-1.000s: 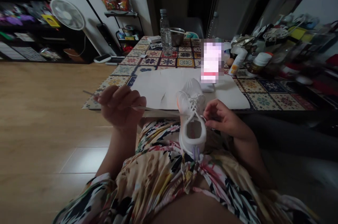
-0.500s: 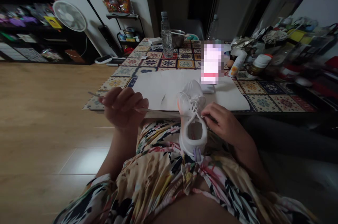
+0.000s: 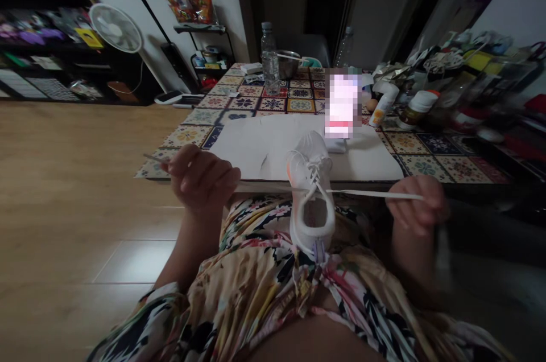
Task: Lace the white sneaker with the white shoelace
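A white sneaker [image 3: 298, 219] with an orange patch on its left side leans on my lap against the table edge, toe pointing away from me. White laces criss-cross its tongue. My left hand [image 3: 202, 177] is closed round one end of the shoelace, left of the shoe, and the tip of the lace sticks out past the fingers. Out to the right, my right hand [image 3: 418, 202] grips the other side of the shoelace [image 3: 362, 194]. Both lace ends stretch nearly straight sideways from the top of the shoe.
White paper [image 3: 243, 145] covers the near part of the patterned table [image 3: 187, 134]. A blurred-out phone [image 3: 341, 103] stands on it. Behind are a plastic bottle [image 3: 269, 60] and a metal bowl [image 3: 288, 66]. Jars and a white spray bottle [image 3: 384, 105] crowd the right side.
My right hand has moved from beside the shoe's opening far out to the right, drawing the lace out with it. My left hand has stayed nearly in place, still holding its lace end.
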The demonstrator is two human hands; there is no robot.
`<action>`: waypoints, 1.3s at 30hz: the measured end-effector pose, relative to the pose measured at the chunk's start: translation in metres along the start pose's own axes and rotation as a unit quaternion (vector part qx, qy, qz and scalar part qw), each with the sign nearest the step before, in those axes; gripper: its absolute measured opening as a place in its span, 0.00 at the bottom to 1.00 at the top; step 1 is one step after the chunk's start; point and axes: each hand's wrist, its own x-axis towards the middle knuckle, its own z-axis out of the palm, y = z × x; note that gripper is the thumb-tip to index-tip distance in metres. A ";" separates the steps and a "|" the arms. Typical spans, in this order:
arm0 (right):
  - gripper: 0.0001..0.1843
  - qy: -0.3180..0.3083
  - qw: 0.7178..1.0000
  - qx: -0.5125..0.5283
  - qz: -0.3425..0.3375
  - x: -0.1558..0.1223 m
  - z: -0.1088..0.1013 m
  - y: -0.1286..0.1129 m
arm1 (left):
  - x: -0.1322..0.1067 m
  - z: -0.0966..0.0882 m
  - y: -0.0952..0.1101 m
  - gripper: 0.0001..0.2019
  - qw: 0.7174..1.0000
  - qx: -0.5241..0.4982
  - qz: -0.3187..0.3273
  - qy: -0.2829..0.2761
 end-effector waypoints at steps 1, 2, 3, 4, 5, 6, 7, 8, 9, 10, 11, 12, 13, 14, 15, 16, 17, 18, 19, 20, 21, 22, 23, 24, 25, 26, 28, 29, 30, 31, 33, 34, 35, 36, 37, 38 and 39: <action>0.27 -0.006 0.999 0.006 -0.031 0.002 -0.006 0.002 | 0.000 0.002 0.000 0.15 1.000 -0.003 -0.011 -0.004; 0.28 -0.004 0.998 0.004 -0.061 0.004 -0.009 0.002 | -0.001 0.005 0.000 0.14 1.000 0.005 -0.020 0.017; 0.28 0.010 0.996 -0.007 -0.090 0.008 -0.011 0.000 | -0.001 0.009 -0.001 0.14 0.998 0.022 -0.026 0.051; 0.29 0.036 0.993 -0.027 -0.110 0.013 -0.009 -0.003 | -0.001 0.014 -0.002 0.13 0.994 0.045 -0.030 0.091; 0.30 0.073 0.988 -0.049 -0.125 0.018 -0.005 -0.006 | -0.001 0.018 -0.003 0.14 0.988 0.072 -0.037 0.130; 0.32 0.118 0.982 -0.069 -0.129 0.023 0.000 -0.011 | -0.001 0.023 -0.004 0.14 0.983 0.099 -0.045 0.151; 0.34 0.161 0.976 -0.081 -0.120 0.027 0.008 -0.015 | -0.001 0.026 -0.006 0.15 0.979 0.123 -0.053 0.154; 0.34 0.191 0.973 -0.076 -0.108 0.031 0.016 -0.018 | 0.000 0.030 -0.008 0.16 0.977 0.145 -0.062 0.143; 0.32 0.209 0.971 -0.048 -0.109 0.034 0.026 -0.020 | 0.000 0.032 -0.010 0.16 0.976 0.166 -0.069 0.122; 0.29 0.213 0.972 -0.018 -0.101 0.036 0.036 -0.021 | -0.001 0.035 -0.014 0.16 0.974 0.188 -0.075 0.100; 0.26 0.212 0.974 0.004 -0.084 0.037 0.046 -0.019 | -0.001 0.037 -0.017 0.15 0.971 0.210 -0.083 0.079; 0.23 0.211 0.976 0.010 -0.058 0.038 0.056 -0.017 | -0.002 0.039 -0.022 0.12 0.966 0.232 -0.098 0.064; 0.20 0.212 0.977 -0.004 -0.025 0.038 0.066 -0.013 | -0.003 0.041 -0.028 0.08 0.958 0.255 -0.120 0.055; 0.18 0.225 0.974 -0.031 -0.001 0.038 0.076 -0.009 | -0.005 0.044 -0.034 0.05 0.948 0.276 -0.151 0.053; 0.17 0.236 0.969 -0.065 0.014 0.038 0.085 -0.005 | -0.006 0.047 -0.040 0.07 0.935 0.293 -0.190 0.054; 0.15 0.221 0.969 -0.107 0.034 0.038 0.093 -0.002 | -0.007 0.050 -0.047 0.10 0.922 0.308 -0.229 0.056; 0.14 0.190 0.968 -0.157 0.041 0.038 0.099 0.000 | -0.007 0.054 -0.053 0.13 0.908 0.319 -0.264 0.061; 0.13 0.154 0.965 -0.207 0.036 0.037 0.104 0.001 | -0.008 0.056 -0.058 0.15 0.897 0.332 -0.286 0.066; 0.12 0.112 0.960 -0.254 0.022 0.037 0.107 0.000 | -0.007 0.059 -0.063 0.14 0.887 0.347 -0.296 0.071; 0.11 0.071 0.953 -0.295 0.000 0.037 0.109 -0.001 | -0.007 0.061 -0.066 0.12 0.880 0.365 -0.295 0.075; 0.10 0.037 0.944 -0.328 -0.026 0.037 0.110 -0.003 | -0.007 0.062 -0.068 0.10 0.875 0.385 -0.285 0.076; 0.09 0.011 0.934 -0.354 -0.049 0.038 0.110 -0.006 | -0.007 0.063 -0.069 0.08 0.870 0.406 -0.270 0.074; 0.09 -0.008 0.925 -0.374 -0.066 0.038 0.109 -0.008 | -0.007 0.063 -0.070 0.08 0.866 0.427 -0.252 0.067; 0.09 -0.019 0.918 -0.389 -0.078 0.038 0.109 -0.010 | -0.007 0.062 -0.070 0.08 0.862 0.448 -0.230 0.058; 0.09 -0.023 0.912 -0.400 -0.085 0.038 0.108 -0.011 | -0.007 0.062 -0.069 0.09 0.857 0.469 -0.208 0.047; 0.09 -0.022 0.909 -0.406 -0.090 0.037 0.108 -0.011 | -0.007 0.062 -0.069 0.09 0.852 0.487 -0.189 0.035; 0.07 -0.014 0.907 -0.410 -0.097 0.035 0.107 -0.009 | -0.009 0.062 -0.068 0.08 0.844 0.509 -0.169 0.017; 0.07 0.001 0.908 -0.406 -0.103 0.034 0.108 -0.008 | -0.009 0.063 -0.068 0.08 0.843 0.509 -0.173 0.014; 0.08 0.030 0.911 -0.397 -0.111 0.032 0.108 -0.006 | -0.010 0.064 -0.068 0.07 0.844 0.504 -0.184 0.016; 0.09 0.070 0.914 -0.382 -0.118 0.030 0.109 -0.004 | -0.011 0.066 -0.068 0.07 0.846 0.495 -0.199 0.019; 0.08 0.160 0.917 -0.347 -0.117 0.028 0.110 0.000 | -0.012 0.070 -0.068 0.05 0.850 0.477 -0.223 0.021; 0.06 0.199 0.917 -0.330 -0.106 0.028 0.111 0.002 | -0.012 0.072 -0.068 0.04 0.853 0.471 -0.225 0.016; 0.05 0.225 0.917 -0.317 -0.091 0.028 0.112 0.003 | -0.012 0.073 -0.068 0.03 0.855 0.469 -0.221 0.007; 0.06 0.240 0.917 -0.308 -0.079 0.028 0.113 0.003 | -0.012 0.074 -0.068 0.03 0.856 0.472 -0.210 -0.003; 0.09 0.241 0.919 -0.304 -0.076 0.029 0.113 0.003 | -0.012 0.075 -0.067 0.02 0.857 0.478 -0.194 -0.012; 0.10 0.224 0.922 -0.307 -0.082 0.029 0.113 0.002 | -0.012 0.075 -0.067 0.01 0.857 0.486 -0.174 -0.017; 0.11 0.188 0.925 -0.317 -0.094 0.030 0.113 0.000 | -0.012 0.075 -0.067 0.01 0.856 0.494 -0.153 -0.016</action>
